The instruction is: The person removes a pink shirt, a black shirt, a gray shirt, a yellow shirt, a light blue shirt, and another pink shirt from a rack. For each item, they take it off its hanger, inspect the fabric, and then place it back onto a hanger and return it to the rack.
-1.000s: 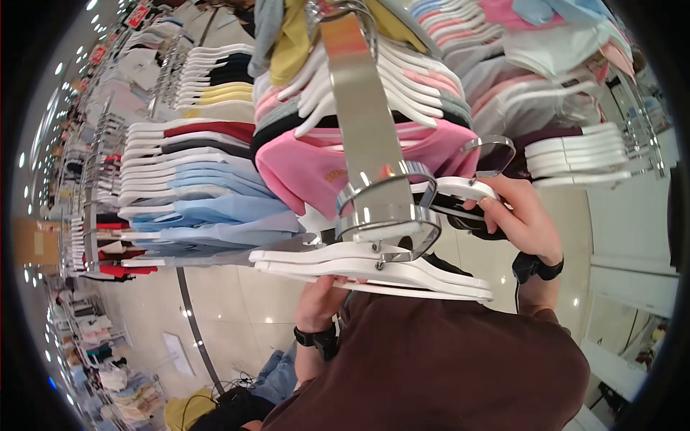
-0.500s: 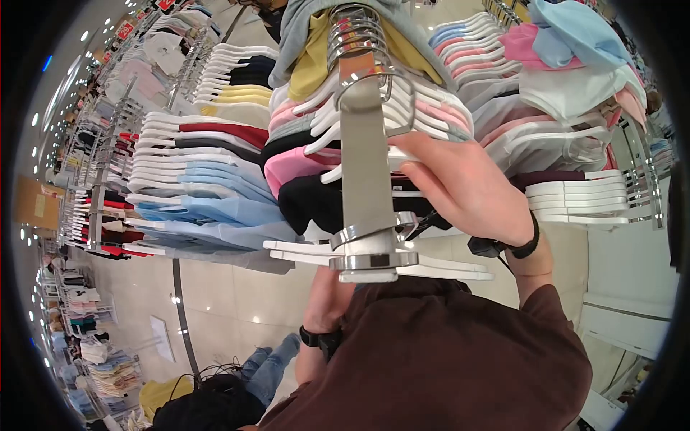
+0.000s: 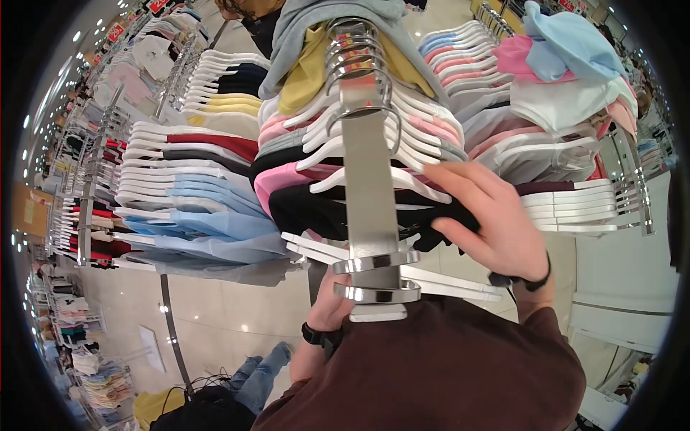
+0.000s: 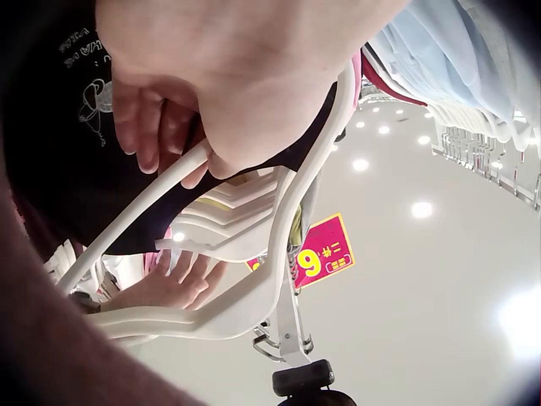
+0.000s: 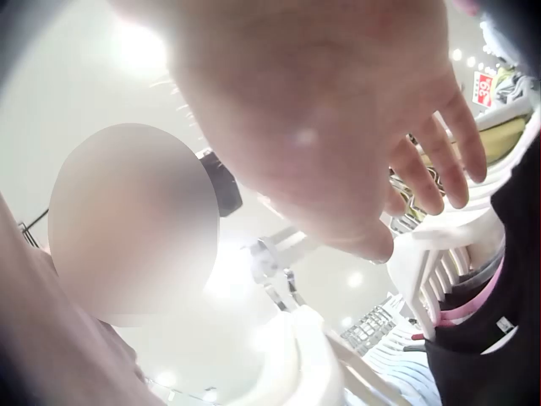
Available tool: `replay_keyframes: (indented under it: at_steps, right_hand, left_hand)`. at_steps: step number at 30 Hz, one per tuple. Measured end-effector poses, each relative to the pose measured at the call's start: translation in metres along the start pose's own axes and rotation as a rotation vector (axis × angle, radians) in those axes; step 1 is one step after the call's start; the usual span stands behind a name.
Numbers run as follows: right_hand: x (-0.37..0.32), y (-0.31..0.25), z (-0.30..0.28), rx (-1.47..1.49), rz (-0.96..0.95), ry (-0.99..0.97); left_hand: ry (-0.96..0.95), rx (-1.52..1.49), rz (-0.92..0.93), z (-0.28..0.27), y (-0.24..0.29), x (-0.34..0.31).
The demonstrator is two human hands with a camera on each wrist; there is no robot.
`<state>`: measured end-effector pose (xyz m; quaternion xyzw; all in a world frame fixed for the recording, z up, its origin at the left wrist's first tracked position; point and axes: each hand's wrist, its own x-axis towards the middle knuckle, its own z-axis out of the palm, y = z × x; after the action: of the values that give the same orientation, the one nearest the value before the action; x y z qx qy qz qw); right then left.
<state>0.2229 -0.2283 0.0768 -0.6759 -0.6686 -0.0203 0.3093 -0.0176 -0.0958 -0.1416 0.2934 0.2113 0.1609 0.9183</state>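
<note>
My left hand (image 3: 329, 302) holds bare white hangers (image 3: 456, 284) at the near end of the metal rail (image 3: 370, 179). In the left wrist view, its thumb and fingers close around a hanger's lower bar (image 4: 135, 207). A black shirt (image 3: 309, 208) hangs from the rail on a white hanger (image 3: 424, 185), in front of a pink shirt (image 3: 272, 185). Along this hanger's right shoulder lies my right hand (image 3: 496, 223), its fingers extended and gripping nothing. White print (image 4: 95, 106) shows on the black cloth in the left wrist view.
Light blue shirts (image 3: 215, 226) on white hangers fill a rack at left. Folded blue and pink clothes (image 3: 568, 54) lie over the rack at right. A grey garment (image 3: 287, 32) drapes across the rail's far end. Behind at left, a person in jeans (image 3: 262, 377) is partly visible.
My right hand has brought the black shirt's hanger from the right onto the rail and released it, its fingers now loosened. The left hand keeps the bare hangers at the near end.
</note>
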Motion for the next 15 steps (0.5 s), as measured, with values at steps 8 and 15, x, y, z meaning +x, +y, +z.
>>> replay_keyframes:
  at_steps: [8,15]
  right_hand:
    - [-0.001,-0.047,-0.100,-0.077,-0.106,-0.105]
    - [0.092,-0.043,-0.113,-0.772,-0.150,0.032]
  left_hand:
    - [-0.081,0.232,0.154,0.042,0.032,0.003]
    - [-0.054,0.043,0.119,0.033,0.036,0.001]
